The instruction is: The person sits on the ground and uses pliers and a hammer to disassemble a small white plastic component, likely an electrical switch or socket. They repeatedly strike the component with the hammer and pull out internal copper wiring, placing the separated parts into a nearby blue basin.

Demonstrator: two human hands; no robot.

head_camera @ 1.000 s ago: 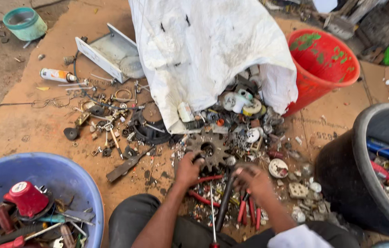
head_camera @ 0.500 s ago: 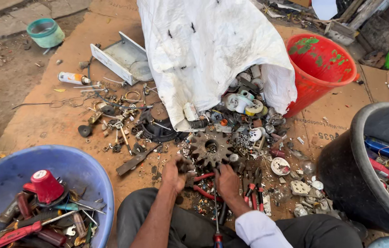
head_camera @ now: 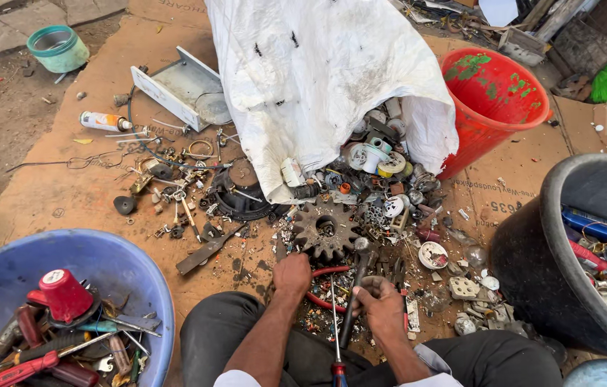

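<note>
On the cardboard sheet spread over bare ground, a person sits with knees apart before a heap of scrap spilling from a white sack. Left hand rests knuckles-up on the litter just below a rusty gear wheel, fingers curled down into the small bits; whether its grip holds anything I cannot tell. Right hand is clenched around the dark handle of a hammer-like tool, whose metal head lies just beside the gear's lower edge. A red cable loop runs between the two hands, and a screwdriver with a thin shaft lies between the knees, untouched. Sorting looks partly done, by my reading: the blue basin at the left already carries red-handled tools and a red cap, the black tub at the right holds cans and wire, yet most of the heap remains loose at the sack's mouth. The red bucket behind the pile shows no contents from here. Around: a grey metal tray, a spray can, wire rings, a green pot off on the dirt. The gear and tangled small parts crowd the hands' reach.
</note>
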